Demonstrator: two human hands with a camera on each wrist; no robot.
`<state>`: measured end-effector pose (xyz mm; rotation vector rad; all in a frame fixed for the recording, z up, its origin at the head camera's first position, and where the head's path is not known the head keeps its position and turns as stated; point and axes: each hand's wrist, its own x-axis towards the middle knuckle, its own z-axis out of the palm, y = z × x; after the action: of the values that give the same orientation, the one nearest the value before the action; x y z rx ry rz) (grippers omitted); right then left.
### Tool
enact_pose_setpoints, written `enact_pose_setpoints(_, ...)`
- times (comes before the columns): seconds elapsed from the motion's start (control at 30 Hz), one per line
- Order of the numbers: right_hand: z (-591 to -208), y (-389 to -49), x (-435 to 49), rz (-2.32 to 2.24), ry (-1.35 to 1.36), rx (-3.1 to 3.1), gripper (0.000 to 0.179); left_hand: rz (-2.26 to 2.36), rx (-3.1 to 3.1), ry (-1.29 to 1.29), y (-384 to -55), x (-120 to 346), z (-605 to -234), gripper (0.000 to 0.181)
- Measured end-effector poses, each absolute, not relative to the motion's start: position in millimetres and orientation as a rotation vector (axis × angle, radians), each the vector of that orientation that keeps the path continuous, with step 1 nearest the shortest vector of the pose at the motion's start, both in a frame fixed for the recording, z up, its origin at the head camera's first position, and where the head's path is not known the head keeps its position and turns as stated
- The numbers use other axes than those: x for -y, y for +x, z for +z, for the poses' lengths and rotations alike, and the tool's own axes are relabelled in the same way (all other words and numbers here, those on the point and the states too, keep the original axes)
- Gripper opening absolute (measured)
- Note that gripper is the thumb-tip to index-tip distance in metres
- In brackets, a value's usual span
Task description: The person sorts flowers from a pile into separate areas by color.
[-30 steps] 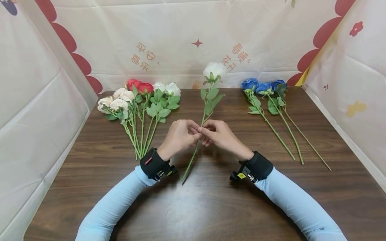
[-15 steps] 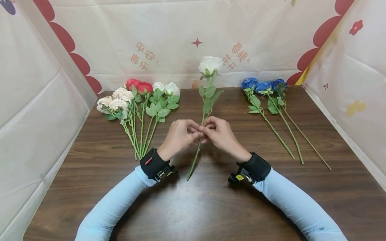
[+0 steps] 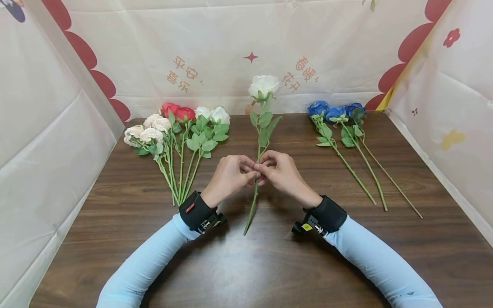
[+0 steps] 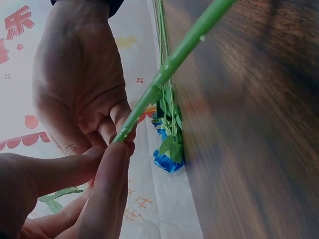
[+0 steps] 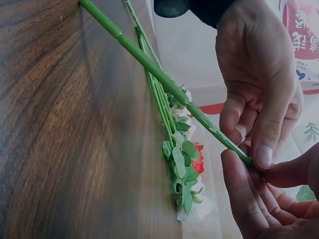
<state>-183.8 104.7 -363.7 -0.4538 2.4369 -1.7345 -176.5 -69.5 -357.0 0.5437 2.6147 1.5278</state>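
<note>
A long-stemmed white rose [image 3: 264,87] stands nearly upright in the middle of the head view, bloom at the top. My left hand [image 3: 230,174] and right hand [image 3: 280,173] meet at mid-stem, and both pinch it between thumb and fingers. In the left wrist view the green stem [image 4: 172,64] runs down into the fingertips of both hands. The right wrist view shows the same stem [image 5: 149,64] slanting into the pinch. Its lower end hangs below the hands; whether it touches the table cannot be told.
On the left of the brown table [image 3: 239,273] lie cream flowers [image 3: 152,134], red flowers [image 3: 185,113] and white roses [image 3: 220,114], stems together. Blue roses [image 3: 336,112] lie at the right with stems spread. A printed cloth [image 3: 215,34] hangs behind and at both sides.
The white rose's bloom has shifted a little left and its stem's lower end right, so it stands straighter. Both hands keep their pinch in nearly the same place.
</note>
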Motion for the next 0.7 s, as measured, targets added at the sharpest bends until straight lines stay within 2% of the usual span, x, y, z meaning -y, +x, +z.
enact_pose_setpoints(0.37, -364.5, -189.9, -114.1, -1.665, -0.473, -2.468, 0.017, 1.416, -2.666, 0.607, -174.8, 69.2, -356.0, 0.02)
enact_pose_setpoints(0.7, -368.8, -211.1, -136.7, -1.535, -0.408, -2.595, 0.017, 1.405, -2.672, 0.548, -174.2, 68.7, -356.4, 0.024)
